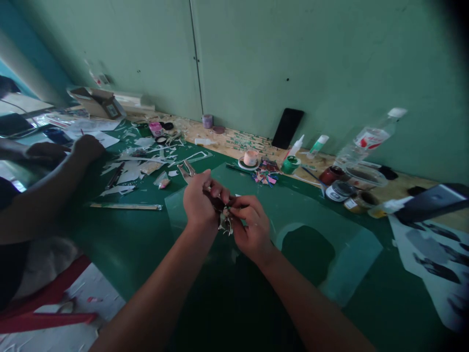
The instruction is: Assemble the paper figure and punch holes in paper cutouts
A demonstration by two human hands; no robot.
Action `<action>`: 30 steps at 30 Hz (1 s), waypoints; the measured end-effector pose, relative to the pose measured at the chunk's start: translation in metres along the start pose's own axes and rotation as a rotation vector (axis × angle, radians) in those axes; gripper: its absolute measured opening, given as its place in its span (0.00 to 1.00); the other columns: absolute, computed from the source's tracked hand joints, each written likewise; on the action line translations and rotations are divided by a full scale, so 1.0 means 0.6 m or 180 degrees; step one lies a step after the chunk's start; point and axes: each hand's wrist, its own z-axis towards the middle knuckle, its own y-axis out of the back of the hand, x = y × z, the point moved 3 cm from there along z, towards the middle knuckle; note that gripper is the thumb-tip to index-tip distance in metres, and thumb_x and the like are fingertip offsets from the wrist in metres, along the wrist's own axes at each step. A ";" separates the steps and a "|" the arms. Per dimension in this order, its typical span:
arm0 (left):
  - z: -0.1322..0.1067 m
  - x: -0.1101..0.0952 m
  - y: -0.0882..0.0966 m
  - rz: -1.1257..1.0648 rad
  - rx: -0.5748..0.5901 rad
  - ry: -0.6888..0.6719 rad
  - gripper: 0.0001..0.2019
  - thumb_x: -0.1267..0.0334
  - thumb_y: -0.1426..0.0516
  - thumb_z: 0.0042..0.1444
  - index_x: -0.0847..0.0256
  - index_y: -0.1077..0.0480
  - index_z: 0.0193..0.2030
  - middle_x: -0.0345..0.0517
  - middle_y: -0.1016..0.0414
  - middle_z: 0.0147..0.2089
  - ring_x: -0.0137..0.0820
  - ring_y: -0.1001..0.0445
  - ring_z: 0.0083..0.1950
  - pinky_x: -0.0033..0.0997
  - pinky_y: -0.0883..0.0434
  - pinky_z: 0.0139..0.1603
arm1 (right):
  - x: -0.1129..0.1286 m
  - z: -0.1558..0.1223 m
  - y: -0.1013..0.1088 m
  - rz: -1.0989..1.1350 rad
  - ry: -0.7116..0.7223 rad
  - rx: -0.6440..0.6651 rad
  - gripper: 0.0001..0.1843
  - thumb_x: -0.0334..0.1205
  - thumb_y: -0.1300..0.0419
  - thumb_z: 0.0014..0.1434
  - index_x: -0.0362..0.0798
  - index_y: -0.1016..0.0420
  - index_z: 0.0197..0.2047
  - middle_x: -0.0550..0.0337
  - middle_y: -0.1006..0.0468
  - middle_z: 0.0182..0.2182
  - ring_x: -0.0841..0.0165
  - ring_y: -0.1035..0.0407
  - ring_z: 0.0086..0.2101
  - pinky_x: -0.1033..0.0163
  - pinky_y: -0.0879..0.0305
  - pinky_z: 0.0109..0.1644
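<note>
From my end I see both hands drawn together over the clear sheet [346, 274] on the green surface [110, 254]. The small piece [225, 221], with thin pale strands hanging from its lower end, sits between them, raised off the sheet. My left hand [201, 201] is curled around its upper side, probably to steady it, while my right hand [252, 226] has thumb and fingertips pinched on it, a grip that seems suited to fine work. Metal pliers [187, 169] show just beyond the left hand; I can't tell whether they lie free or touch it. Along the back, the green paint pot [291, 165] and a phone [287, 128] leaning on the wall [238, 58] stand within reach, presumably so the middle stays usable. Off left rests a co-worker's hand [88, 146].
</note>
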 end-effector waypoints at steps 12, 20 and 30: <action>0.001 -0.017 -0.010 0.0101 -0.0020 0.0203 0.14 0.64 0.47 0.52 0.58 0.48 0.20 0.34 0.47 0.14 0.26 0.38 0.14 0.28 0.39 0.19 | -0.005 -0.008 -0.005 -0.0061 -0.0009 0.0038 0.13 0.27 0.45 0.62 0.54 0.37 0.46 0.55 0.29 0.41 0.63 0.31 0.43 0.52 0.31 0.46; 0.001 -0.008 -0.004 0.0050 0.0002 0.0079 0.15 0.64 0.47 0.52 0.58 0.49 0.18 0.33 0.49 0.13 0.25 0.41 0.12 0.27 0.39 0.18 | 0.001 -0.004 -0.002 -0.0126 0.0072 0.0023 0.13 0.26 0.46 0.62 0.53 0.37 0.46 0.52 0.31 0.43 0.62 0.32 0.45 0.51 0.31 0.47; 0.004 0.002 0.001 0.0041 0.0061 0.0179 0.15 0.63 0.45 0.50 0.57 0.48 0.19 0.32 0.48 0.13 0.25 0.41 0.12 0.26 0.43 0.15 | -0.005 -0.010 -0.010 -0.0062 -0.0062 0.0050 0.12 0.25 0.46 0.62 0.51 0.37 0.45 0.54 0.29 0.40 0.63 0.32 0.43 0.54 0.32 0.46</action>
